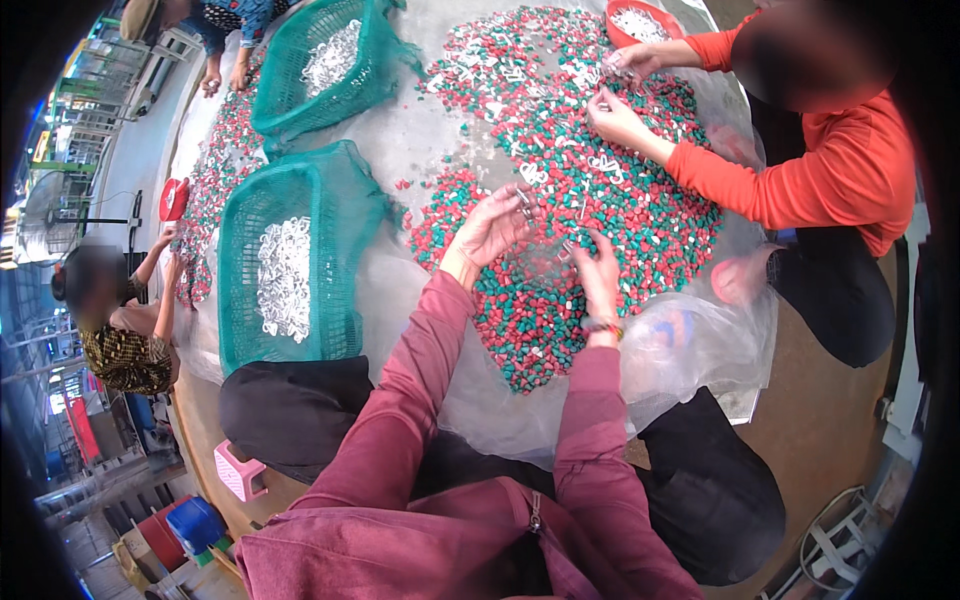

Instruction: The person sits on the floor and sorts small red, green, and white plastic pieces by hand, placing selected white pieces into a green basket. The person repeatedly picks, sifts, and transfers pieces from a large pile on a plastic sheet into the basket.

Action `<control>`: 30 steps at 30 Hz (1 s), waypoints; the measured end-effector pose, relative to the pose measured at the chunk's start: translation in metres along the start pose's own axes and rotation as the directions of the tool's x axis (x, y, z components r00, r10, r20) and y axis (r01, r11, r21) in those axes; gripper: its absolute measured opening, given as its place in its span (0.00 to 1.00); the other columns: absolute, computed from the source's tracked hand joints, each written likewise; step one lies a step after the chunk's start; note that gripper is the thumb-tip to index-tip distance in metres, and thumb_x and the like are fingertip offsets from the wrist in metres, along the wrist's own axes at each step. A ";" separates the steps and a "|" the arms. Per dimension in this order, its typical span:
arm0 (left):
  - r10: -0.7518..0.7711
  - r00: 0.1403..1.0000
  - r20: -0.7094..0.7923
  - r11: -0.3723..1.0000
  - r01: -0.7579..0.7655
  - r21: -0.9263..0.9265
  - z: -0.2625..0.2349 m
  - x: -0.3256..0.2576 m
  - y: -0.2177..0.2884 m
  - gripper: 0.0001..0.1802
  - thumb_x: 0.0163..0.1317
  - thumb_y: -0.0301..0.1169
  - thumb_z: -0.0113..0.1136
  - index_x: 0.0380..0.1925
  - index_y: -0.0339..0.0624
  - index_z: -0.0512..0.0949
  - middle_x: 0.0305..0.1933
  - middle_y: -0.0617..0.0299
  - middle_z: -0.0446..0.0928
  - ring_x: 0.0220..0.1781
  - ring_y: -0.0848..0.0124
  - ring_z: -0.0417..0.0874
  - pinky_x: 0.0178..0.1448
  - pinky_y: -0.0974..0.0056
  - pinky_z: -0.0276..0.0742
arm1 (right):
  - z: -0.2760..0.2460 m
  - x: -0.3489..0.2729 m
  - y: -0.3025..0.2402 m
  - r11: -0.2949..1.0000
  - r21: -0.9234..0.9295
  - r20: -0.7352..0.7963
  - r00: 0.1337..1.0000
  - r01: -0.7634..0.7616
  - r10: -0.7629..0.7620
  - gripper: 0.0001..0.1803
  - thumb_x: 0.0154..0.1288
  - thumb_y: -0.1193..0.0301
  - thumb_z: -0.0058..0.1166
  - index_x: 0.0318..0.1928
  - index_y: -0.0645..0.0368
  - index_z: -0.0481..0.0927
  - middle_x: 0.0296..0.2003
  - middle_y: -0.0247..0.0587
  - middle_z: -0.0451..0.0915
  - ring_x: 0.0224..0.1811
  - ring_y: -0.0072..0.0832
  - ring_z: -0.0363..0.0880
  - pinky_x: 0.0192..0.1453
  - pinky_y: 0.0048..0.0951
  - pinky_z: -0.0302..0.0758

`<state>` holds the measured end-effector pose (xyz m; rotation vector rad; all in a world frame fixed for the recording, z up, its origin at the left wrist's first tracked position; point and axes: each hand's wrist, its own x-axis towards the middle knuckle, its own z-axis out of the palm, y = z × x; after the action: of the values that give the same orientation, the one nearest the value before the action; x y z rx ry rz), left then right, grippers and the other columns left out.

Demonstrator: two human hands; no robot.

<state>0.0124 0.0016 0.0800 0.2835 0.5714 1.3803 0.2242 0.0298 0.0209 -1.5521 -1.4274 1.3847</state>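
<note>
My left hand (492,232) is raised over a heap of small red and green pieces (528,325). Its fingertips close on small whitish, shiny clip-like pieces (523,199). Lower and to the right, my right hand (599,275) hovers over the same heap with its fingers pinched together. Something small and pale shows at those fingertips, too blurred to name. White looped pieces (534,174) lie on the heap just beyond my hands. On my left stands a green basket (338,330) lined with green netting, holding many white looped pieces (285,280).
A second green basket (280,105) with white pieces stands farther off. At right, a person in an orange top (770,185) works at the heap beside a red bowl (612,30). Two more people sit at the far left. A pink stool (240,472) stands behind my left knee.
</note>
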 end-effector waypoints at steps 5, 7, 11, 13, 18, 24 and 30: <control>-0.052 0.944 -0.326 0.745 0.254 0.616 -0.013 0.052 -0.019 0.15 0.63 0.42 0.61 0.41 0.43 0.76 0.31 0.68 0.75 0.31 0.76 0.75 0.35 0.67 0.70 | 0.027 0.005 0.009 0.863 -0.505 -0.011 1.000 -0.006 0.000 0.27 0.51 0.63 0.66 0.51 0.57 0.75 0.41 0.57 0.77 0.47 0.51 0.76 0.48 0.47 0.73; 0.200 0.974 -0.106 0.015 0.105 0.994 -0.015 0.080 -0.040 0.20 0.59 0.46 0.64 0.43 0.42 0.77 0.36 0.57 0.80 0.36 0.65 0.82 0.40 0.59 0.75 | 0.027 0.005 0.013 0.892 -0.452 -0.042 0.999 -0.007 -0.014 0.25 0.51 0.63 0.66 0.49 0.58 0.76 0.39 0.55 0.78 0.45 0.51 0.77 0.47 0.49 0.73; 0.160 0.987 -0.018 -0.397 0.081 0.914 -0.019 0.123 -0.066 0.23 0.52 0.51 0.67 0.34 0.42 0.80 0.34 0.48 0.81 0.40 0.52 0.82 0.43 0.52 0.76 | 0.015 0.008 0.015 0.886 0.410 -0.047 0.966 -0.215 0.256 0.14 0.64 0.61 0.59 0.34 0.60 0.77 0.22 0.32 0.72 0.23 0.25 0.71 0.26 0.27 0.65; 0.074 0.991 -0.112 -0.337 0.130 0.933 -0.022 0.131 -0.057 0.22 0.54 0.51 0.66 0.32 0.42 0.80 0.32 0.49 0.81 0.38 0.53 0.82 0.42 0.53 0.76 | -0.003 0.012 0.011 0.424 0.868 0.105 0.932 -0.257 0.348 0.24 0.69 0.52 0.50 0.20 0.52 0.66 0.17 0.25 0.60 0.18 0.17 0.58 0.19 0.21 0.53; 0.020 0.970 -0.242 0.750 0.145 0.645 -0.038 0.093 0.008 0.12 0.64 0.38 0.59 0.38 0.41 0.76 0.40 0.63 0.78 0.44 0.70 0.81 0.46 0.61 0.79 | -0.026 0.018 -0.006 -0.037 0.966 0.253 0.967 -0.255 -0.041 0.13 0.65 0.66 0.50 0.25 0.55 0.66 0.25 0.35 0.63 0.30 0.26 0.63 0.26 0.24 0.62; -0.003 0.924 -0.383 0.998 0.026 0.054 -0.062 0.083 0.042 0.11 0.59 0.33 0.62 0.37 0.41 0.74 0.42 0.52 0.80 0.38 0.65 0.83 0.33 0.65 0.80 | -0.015 0.006 -0.021 -0.167 0.927 0.330 0.941 -0.337 -0.069 0.16 0.68 0.67 0.49 0.54 0.57 0.70 0.42 0.42 0.74 0.41 0.32 0.72 0.35 0.27 0.74; 0.460 0.828 -0.320 -0.341 0.498 0.798 -0.074 0.125 -0.009 0.30 0.52 0.53 0.67 0.41 0.37 0.77 0.47 0.42 0.76 0.48 0.49 0.80 0.51 0.49 0.75 | 0.000 0.006 -0.014 -0.111 0.936 0.336 0.942 -0.335 -0.011 0.16 0.70 0.72 0.46 0.57 0.56 0.69 0.40 0.40 0.73 0.38 0.30 0.71 0.35 0.29 0.71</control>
<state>-0.0093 0.1110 -0.0133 1.3180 2.4024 0.3397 0.2188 0.0387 0.0325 -0.4011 0.1619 2.0430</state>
